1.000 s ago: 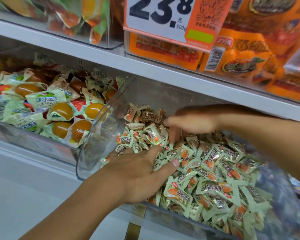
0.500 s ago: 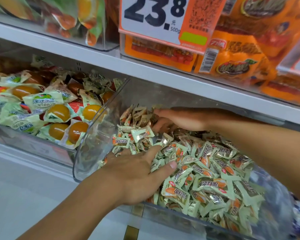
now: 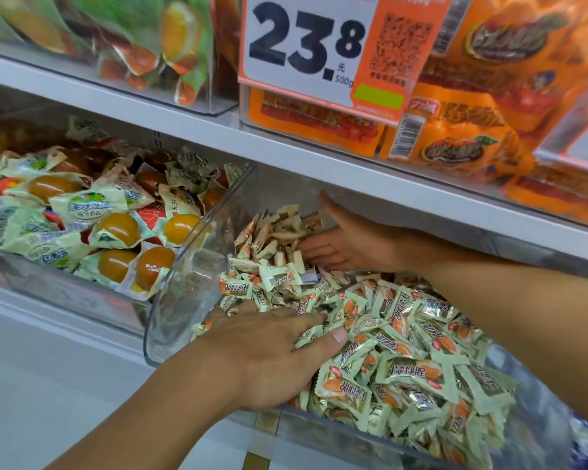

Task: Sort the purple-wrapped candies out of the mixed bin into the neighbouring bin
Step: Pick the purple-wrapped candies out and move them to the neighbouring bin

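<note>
While both hands dig flat-fingered in the mixed bin (image 3: 184, 286), holding nothing, a purple candy (image 3: 311, 275) peeks beside the right hand (image 3: 347, 245); light, slippery, best pinched by its wrapper end. Left hand (image 3: 269, 347) presses candies.

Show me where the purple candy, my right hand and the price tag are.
purple candy (image 3: 311, 275): head view, on its exposed wrapper among the pale candies.
right hand (image 3: 345, 247): head view, back of the hand.
price tag (image 3: 306, 45): head view, on the printed number.
</note>
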`<state>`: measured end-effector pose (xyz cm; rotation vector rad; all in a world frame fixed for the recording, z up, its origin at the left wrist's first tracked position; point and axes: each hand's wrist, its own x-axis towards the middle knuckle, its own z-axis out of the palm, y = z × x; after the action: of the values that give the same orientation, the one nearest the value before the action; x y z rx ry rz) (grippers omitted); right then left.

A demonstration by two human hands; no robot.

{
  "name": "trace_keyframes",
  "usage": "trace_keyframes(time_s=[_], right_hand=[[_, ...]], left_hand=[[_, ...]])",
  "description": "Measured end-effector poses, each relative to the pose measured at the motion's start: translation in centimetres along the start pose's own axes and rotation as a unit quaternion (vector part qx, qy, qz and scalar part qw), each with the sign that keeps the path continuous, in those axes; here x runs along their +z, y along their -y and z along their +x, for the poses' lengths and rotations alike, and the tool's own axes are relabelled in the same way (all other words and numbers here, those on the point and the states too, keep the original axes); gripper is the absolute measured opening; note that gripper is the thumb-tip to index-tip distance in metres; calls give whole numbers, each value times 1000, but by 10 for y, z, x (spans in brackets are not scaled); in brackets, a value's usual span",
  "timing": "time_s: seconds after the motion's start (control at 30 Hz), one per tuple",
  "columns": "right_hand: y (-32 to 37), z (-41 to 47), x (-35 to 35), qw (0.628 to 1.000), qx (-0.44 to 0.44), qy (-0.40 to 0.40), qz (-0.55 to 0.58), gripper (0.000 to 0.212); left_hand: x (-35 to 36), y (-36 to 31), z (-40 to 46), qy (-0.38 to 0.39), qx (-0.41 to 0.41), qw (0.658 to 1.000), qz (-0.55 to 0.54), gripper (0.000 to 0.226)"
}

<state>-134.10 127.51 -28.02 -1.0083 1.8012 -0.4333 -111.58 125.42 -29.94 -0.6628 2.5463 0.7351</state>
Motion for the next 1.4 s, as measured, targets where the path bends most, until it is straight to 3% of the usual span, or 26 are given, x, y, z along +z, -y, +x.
trace_keyframes(time_s=[0.07,0.13,0.23,0.3,0.4,0.47,0.53,0.6,0.63,0.7,0.93,1.03,1.2,1.3,1.4], right_hand=[[9,-12,1,997,-39,-52,-38,99],[17,-26,1,983,-59,-93,-147,96],[14,-41,14,973,-2,34,-230,106],[14,-40,29,959,47,77,-270,101],[11,-28,27,962,38,42,-266,100],[5,-21,12,978,26,-2,-206,104],[0,-15,-2,984,18,-46,-173,80],[-9,-4,-6,974,9,-71,-214,29],[-14,1,-4,968,3,-67,-240,21],[-19,13,-4,954,-3,-52,-294,39],[-1,23,12,887,-38,-86,-452,62],[3,26,12,874,-21,-61,-481,58],[-9,4,-11,899,-18,-65,-432,42],[-28,-11,-26,946,-5,-90,-310,40],[-39,-27,-34,976,-7,-100,-194,22]], left_hand=[[-1,-1,0,0,1,1000,-3,76],[-1,-1,-1,-1,1,1000,-6,76],[-1,-1,0,-1,4,1000,-10,74],[-1,0,0,-1,5,1000,-11,73],[1,0,1,-6,9,1000,-11,73],[1,1,1,-9,12,1000,-16,72],[2,2,2,-13,13,1000,-18,72],[3,2,4,-13,13,1000,-17,73],[4,3,5,-13,12,1000,-18,74],[5,5,6,-9,12,1000,-20,78],[7,7,9,-18,23,999,-22,87],[9,11,12,-20,32,999,-26,88],[6,7,7,-16,22,999,-18,81],[5,6,7,-15,24,999,-24,81],[4,7,8,-10,25,999,-23,85]])
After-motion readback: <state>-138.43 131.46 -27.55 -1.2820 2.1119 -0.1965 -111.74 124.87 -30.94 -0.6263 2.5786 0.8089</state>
